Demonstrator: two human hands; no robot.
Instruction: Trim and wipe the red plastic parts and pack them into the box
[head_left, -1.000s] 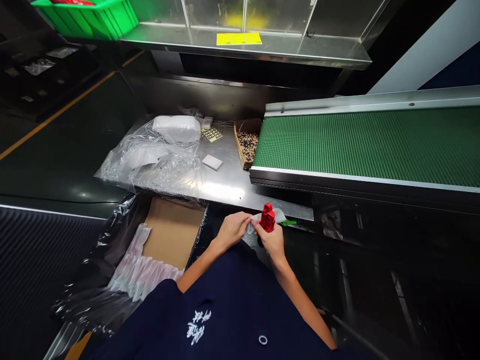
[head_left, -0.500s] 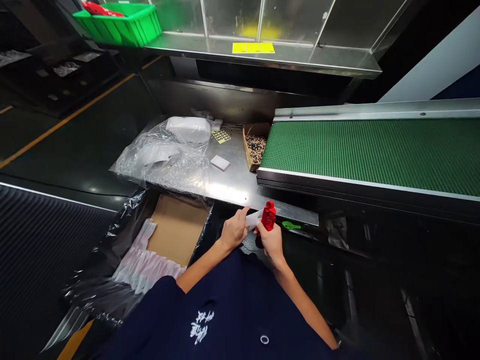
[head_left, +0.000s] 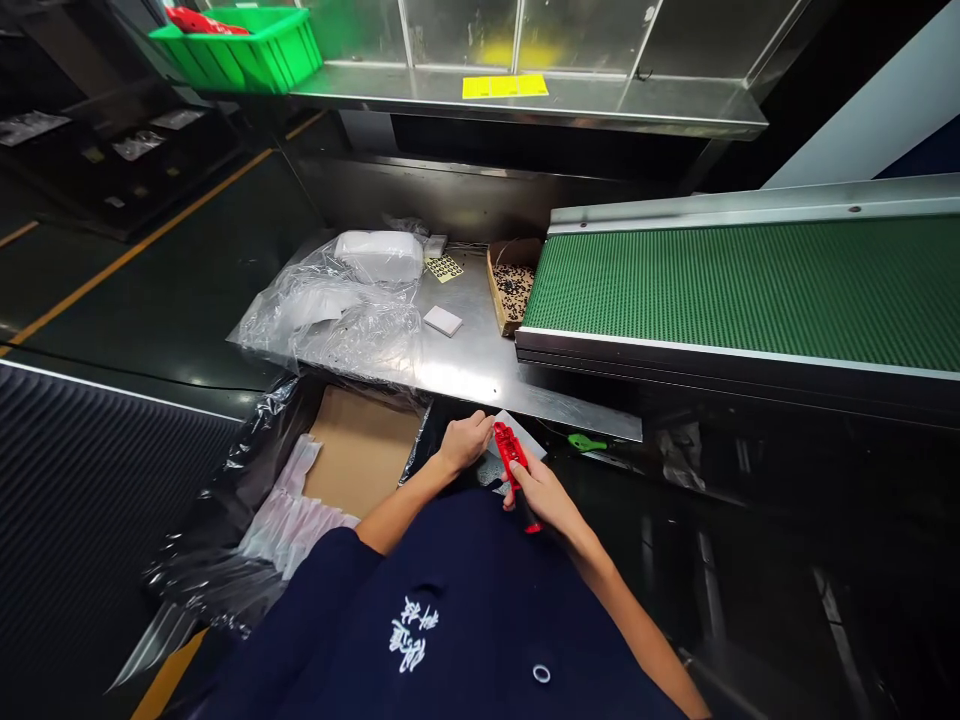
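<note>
A long red plastic part (head_left: 510,447) with a dark lower section is held in my right hand (head_left: 541,492), thumb across it. It tilts with its upper end to the left. Behind it shows a thin white sheet or sleeve (head_left: 527,434); which of the two I cannot tell. My left hand (head_left: 466,442) has its fingers pinched together at the left edge of the white piece, close to the red part's upper end. Both hands are just below the front edge of the metal bench (head_left: 480,375).
Left of my hands is a black-lined box (head_left: 367,445) with cardboard and pale wrapped items (head_left: 296,515). On the bench are clear plastic (head_left: 322,310), a small white block (head_left: 442,320), a sticker sheet (head_left: 444,268) and a carton of small black pieces (head_left: 514,290). A green conveyor (head_left: 735,290) stands right.
The red part has turned from nearly upright to leaning left, its upper end nearer my left hand. The white piece now lies behind it, showing to its right. My view has shifted slightly.
</note>
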